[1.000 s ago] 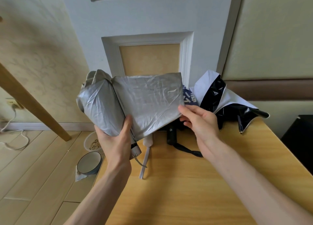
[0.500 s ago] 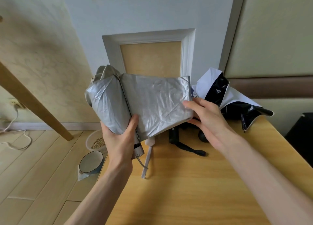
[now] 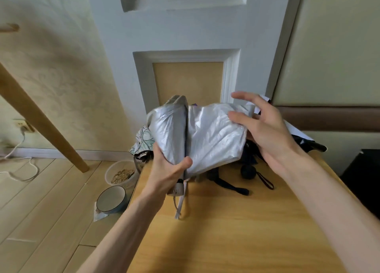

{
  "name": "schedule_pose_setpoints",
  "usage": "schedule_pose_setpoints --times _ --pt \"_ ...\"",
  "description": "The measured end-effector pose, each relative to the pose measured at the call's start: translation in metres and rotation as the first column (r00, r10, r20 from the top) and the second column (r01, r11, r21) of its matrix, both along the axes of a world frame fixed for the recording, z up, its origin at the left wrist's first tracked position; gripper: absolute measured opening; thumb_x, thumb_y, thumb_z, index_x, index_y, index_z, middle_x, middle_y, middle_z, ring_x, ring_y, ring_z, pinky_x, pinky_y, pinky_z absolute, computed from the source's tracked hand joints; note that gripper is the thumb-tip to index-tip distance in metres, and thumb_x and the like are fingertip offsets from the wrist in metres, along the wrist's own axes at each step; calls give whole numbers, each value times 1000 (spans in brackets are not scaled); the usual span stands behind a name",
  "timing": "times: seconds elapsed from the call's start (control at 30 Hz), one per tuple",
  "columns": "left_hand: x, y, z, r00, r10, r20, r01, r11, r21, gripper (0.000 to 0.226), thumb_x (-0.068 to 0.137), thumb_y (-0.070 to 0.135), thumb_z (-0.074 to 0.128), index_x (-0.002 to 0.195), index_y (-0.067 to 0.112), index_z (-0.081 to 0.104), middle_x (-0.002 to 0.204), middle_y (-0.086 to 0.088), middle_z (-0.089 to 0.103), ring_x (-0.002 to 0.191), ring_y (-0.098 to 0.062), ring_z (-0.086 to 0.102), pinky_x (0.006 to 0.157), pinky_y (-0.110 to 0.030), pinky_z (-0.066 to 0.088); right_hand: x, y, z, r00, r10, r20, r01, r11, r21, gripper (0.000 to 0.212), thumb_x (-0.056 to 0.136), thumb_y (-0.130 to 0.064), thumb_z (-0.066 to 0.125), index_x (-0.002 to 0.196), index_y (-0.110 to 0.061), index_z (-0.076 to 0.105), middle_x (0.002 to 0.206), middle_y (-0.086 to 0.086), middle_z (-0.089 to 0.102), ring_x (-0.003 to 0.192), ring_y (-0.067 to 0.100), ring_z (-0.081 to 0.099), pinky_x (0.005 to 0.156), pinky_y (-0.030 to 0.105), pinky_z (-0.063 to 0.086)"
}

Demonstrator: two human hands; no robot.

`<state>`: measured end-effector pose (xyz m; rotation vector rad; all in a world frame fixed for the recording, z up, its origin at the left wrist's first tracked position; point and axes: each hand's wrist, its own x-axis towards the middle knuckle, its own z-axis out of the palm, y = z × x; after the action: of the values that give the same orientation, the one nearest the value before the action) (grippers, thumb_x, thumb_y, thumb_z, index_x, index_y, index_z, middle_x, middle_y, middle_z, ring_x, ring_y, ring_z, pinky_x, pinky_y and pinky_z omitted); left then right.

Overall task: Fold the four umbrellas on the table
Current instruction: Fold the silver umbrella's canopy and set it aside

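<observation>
We clamp the silver umbrella (image 3: 170,132) in the left hand (image 3: 170,171), right hand (image 3: 267,130) splayed on its flap (image 3: 216,141), which could spring loose unpinched.

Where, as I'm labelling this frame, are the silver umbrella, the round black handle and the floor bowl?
silver umbrella (image 3: 211,137): head view, spread canopy panel.
round black handle (image 3: 248,171): head view, knob's middle.
floor bowl (image 3: 111,197): head view, bare inside.

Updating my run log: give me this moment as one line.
step: folding silver umbrella | left hand: grips its bundled side | right hand: on loose panel, grip unclear | table: other umbrellas behind, unfolded
</observation>
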<state>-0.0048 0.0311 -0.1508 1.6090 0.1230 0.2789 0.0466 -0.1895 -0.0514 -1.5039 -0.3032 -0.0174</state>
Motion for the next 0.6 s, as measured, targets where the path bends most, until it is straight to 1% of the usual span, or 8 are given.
schedule_pose_setpoints --times 0.03,0.1,0.17,0.23,0.33,0.47,0.53,0.6 --pt "-1 1 1 993 -114 -25 114 993 -13 121 52 57 88 152 29 26 140 2 57 129 -20 63 87 -25 61 0 5 7 999 24 26 -23 1000 -21 47 92 -11 78 127 -41 68 105 22 75 91 26 73 83 42 63" --pt "-4 1 3 949 -312 -50 312 950 -11 131 58 48 90 160 38 8 151 9 50 136 -11 58 95 -24 57 1 18 22 992 105 70 -100 993 -69 54 92 -8 76 128 -48 66 86 9 72 80 19 67 73 35 62" --pt "-8 -4 6 910 -411 -62 415 908 67 142 60 34 97 161 47 -3 154 21 42 137 4 51 101 -22 53 3 35 34 976 196 93 -172 962 -214 44 92 -8 74 119 -42 74 75 -2 66 76 16 64 73 31 59" --pt "-9 -10 9 900 -431 -59 434 881 188 149 60 28 104 162 41 -3 155 29 33 137 17 42 106 -14 45 6 56 40 967 243 77 -195 899 -393 26 92 -11 73 105 -30 83 82 4 70 77 11 65 73 24 57" --pt "-11 -15 8 924 -378 -64 379 876 297 111 73 33 98 160 29 30 152 17 50 137 7 49 114 -22 45 14 87 39 971 231 56 -164 823 -544 14 95 -13 72 98 -19 84 86 0 77 77 9 70 70 19 54" --pt "-18 -14 8 963 -231 -139 253 952 171 59 87 31 88 138 26 58 115 4 72 100 -9 72 84 -33 64 22 102 36 919 376 -119 -368 710 -600 43 100 -26 73 141 -21 60 116 7 77 99 19 78 94 34 62" --pt "-20 -12 11 966 -206 -156 225 968 110 51 90 34 85 133 30 58 116 -4 73 102 -23 75 83 -46 65 27 92 34 950 312 15 -255 802 -540 43 99 -14 74 140 -19 63 119 8 77 100 15 77 97 35 61" --pt "-21 -10 16 972 -184 -149 199 976 90 48 92 35 82 133 27 59 122 -7 73 109 -27 72 87 -48 63 31 71 33 968 122 221 -10 893 -450 27 95 -14 78 122 -21 75 112 -1 78 102 8 74 93 26 59"
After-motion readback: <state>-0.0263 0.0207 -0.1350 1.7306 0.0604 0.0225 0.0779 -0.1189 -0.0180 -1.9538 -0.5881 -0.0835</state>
